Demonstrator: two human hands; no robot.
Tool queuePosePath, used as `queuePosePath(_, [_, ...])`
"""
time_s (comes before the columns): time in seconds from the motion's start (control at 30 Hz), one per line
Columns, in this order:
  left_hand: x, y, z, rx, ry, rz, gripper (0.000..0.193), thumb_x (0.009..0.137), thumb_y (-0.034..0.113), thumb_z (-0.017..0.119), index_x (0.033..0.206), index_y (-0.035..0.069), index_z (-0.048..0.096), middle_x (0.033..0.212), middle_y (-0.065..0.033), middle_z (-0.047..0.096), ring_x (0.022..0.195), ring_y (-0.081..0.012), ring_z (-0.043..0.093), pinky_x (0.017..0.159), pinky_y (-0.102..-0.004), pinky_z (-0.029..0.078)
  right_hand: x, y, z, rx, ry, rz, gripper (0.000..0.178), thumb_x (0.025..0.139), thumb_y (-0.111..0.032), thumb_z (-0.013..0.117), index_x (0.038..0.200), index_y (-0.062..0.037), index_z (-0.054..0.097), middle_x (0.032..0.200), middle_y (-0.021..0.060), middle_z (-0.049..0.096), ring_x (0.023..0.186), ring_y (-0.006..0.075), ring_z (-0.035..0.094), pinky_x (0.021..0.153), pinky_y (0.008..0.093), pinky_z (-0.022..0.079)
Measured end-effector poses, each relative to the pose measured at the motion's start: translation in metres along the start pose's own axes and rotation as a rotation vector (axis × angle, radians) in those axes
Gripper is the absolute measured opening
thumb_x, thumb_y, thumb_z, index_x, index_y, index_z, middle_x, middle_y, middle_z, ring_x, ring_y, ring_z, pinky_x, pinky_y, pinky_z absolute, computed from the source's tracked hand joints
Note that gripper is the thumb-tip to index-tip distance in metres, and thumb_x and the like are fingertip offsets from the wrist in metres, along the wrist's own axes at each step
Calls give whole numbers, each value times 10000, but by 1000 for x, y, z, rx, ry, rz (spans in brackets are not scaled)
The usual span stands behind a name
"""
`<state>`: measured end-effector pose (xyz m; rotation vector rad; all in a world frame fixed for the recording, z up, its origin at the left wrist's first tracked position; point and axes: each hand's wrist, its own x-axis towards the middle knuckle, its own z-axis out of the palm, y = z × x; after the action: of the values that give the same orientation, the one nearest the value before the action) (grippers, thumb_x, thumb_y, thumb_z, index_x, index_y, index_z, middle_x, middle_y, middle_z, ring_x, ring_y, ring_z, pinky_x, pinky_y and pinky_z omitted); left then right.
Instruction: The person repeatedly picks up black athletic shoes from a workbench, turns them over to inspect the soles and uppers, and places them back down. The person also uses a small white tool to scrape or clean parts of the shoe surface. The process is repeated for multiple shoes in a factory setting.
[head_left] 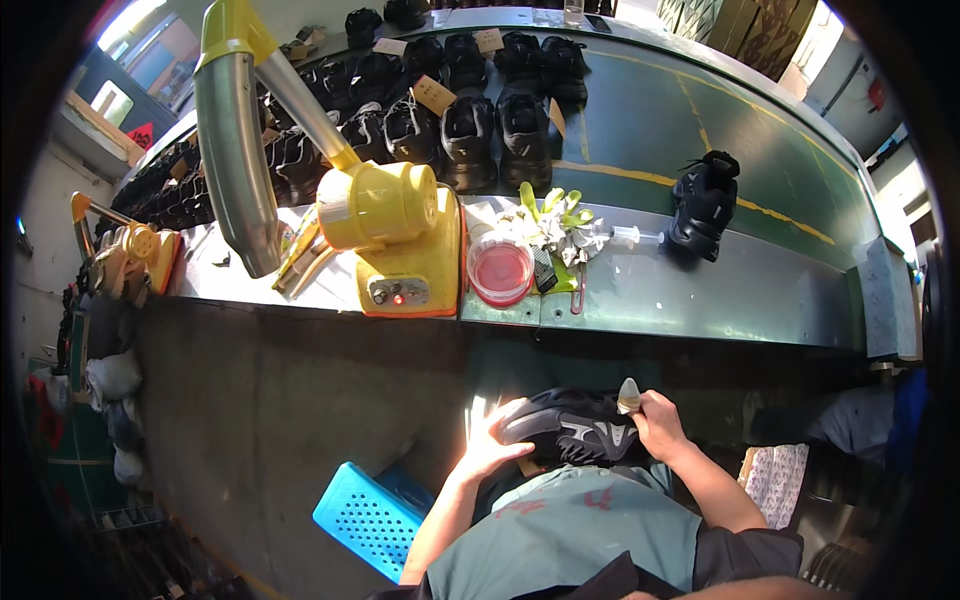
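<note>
A black sneaker with grey side trim (580,430) lies on its side over my lap, in front of a grey-green apron (580,525). My left hand (490,445) is closed round one end of it, thumb on the near side. At the other end is my right hand (660,428), its fingers closed on a small pale thing with a rounded, pointed tip (628,396), which sticks up beside the shoe. What kind of thing it is I cannot make out. Part of the sneaker's near side is hidden against the apron.
On the bench ahead stand a yellow machine with a metal arm (400,260), a tub with pink contents (500,272), crumpled white cloth (550,235), a syringe (635,237) and a lone black sneaker (704,208). Tagged black sneakers (467,140) fill the back left. A blue plastic stool (370,520) stands lower left.
</note>
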<state>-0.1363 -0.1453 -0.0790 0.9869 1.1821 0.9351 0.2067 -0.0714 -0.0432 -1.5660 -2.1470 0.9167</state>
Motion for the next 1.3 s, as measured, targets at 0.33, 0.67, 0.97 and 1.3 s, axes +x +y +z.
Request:
queuePosePath(0.33, [0,-8,0,-23,34,1,883,698,174,991,1477,48,595,1442,-121,629,1341,-236,583,1150,-398,475,16,-3,16,76,10,-162,98,878,-16,703,974,-27,685,909,171,665,896,414,660,781,486,538])
queuePosePath(0.67, [-5,-14,18,74,-27,140,911,768,98,932,1556,40,480,1494,-116,570,1433,-261,504,1214,-419,397,-10,91,-44,221,414,186,148,958,-73,707,1065,30,710,866,37,715,805,99,669,732,301,549])
queuePosePath(0.97, [-35,70,-48,-520,205,343,734,820,141,884,1459,-29,565,1390,-139,660,1299,-234,617,1135,-397,472,121,110,-79,442,379,266,190,1048,-160,681,994,22,685,737,21,674,574,77,638,467,234,471])
queuePosePath(1.3, [-55,136,-119,-356,595,545,533,889,191,851,1339,-11,650,1192,-81,735,1074,-164,710,962,-307,573,112,17,-33,310,173,-38,595,867,-522,863,1116,-17,669,910,64,693,782,231,679,656,387,575])
